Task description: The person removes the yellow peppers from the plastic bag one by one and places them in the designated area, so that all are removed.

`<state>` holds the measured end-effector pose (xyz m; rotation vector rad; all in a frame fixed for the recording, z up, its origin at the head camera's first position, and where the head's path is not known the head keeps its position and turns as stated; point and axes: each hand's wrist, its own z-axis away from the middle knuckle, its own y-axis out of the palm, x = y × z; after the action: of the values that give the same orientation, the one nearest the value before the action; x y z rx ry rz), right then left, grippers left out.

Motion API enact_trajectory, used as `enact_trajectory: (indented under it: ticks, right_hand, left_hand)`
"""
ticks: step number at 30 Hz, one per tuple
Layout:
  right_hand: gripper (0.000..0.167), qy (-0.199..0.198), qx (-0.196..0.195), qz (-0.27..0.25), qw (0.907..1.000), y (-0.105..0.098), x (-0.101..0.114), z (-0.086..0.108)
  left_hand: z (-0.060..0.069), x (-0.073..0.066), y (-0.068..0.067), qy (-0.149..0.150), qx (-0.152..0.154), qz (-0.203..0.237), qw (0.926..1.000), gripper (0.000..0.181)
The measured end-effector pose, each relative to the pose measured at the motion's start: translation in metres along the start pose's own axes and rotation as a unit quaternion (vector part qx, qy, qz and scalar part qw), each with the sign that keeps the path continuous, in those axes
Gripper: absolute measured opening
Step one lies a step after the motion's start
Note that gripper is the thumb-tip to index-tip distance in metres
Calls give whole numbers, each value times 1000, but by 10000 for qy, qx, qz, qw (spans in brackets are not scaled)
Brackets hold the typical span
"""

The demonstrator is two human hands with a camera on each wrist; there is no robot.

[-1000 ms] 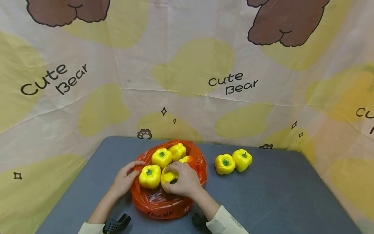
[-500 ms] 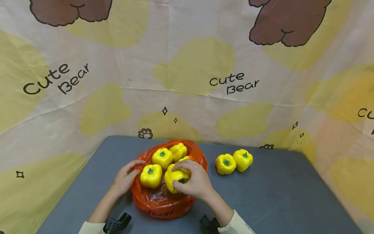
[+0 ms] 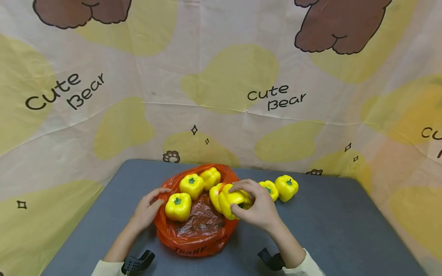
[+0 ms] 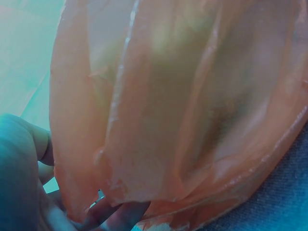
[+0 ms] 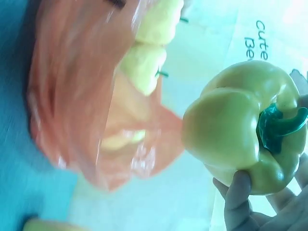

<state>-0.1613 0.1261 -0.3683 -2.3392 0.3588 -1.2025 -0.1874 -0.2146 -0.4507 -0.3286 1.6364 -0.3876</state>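
Note:
A yellow bell pepper (image 3: 228, 201) is gripped between the thumb and fingers of my right hand (image 3: 262, 209), over the right rim of a red plastic bag (image 3: 193, 240). The right wrist view shows this pepper (image 5: 226, 127) up close, its green stem facing the palm side. My left hand (image 3: 145, 211) holds the bag's left rim; in the left wrist view its fingers disappear partly behind the thin plastic (image 4: 144, 120). Inside the bag lie several more yellow peppers, among them one at the left (image 3: 177, 207), one behind it (image 3: 191, 186) and one at the back (image 3: 210, 178).
On the grey table (image 3: 331, 226), right of the bag, stand two yellow peppers side by side: the farther one (image 3: 286, 188) shows whole, while the nearer one (image 3: 270, 188) is partly hidden by my right hand. A printed cloth (image 3: 221, 76) hangs behind the table.
My right hand has lifted the pepper from among the others and carried it rightward to the bag's rim, uncovering the bag's bottom. My left hand stays at the left rim.

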Motion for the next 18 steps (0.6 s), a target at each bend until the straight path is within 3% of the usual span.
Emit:
enact_trajectory:
  ticks: [7,18]
  right_hand:
    - [31,319,-185,485,9981,-23,-8,6]
    - [27,944,148,1238,9877,-42,-28,12]
  left_hand:
    - [-1,1,1,-6,10,-44,10000,31]
    - [-1,0,2,-36,17,-53,10000,31]
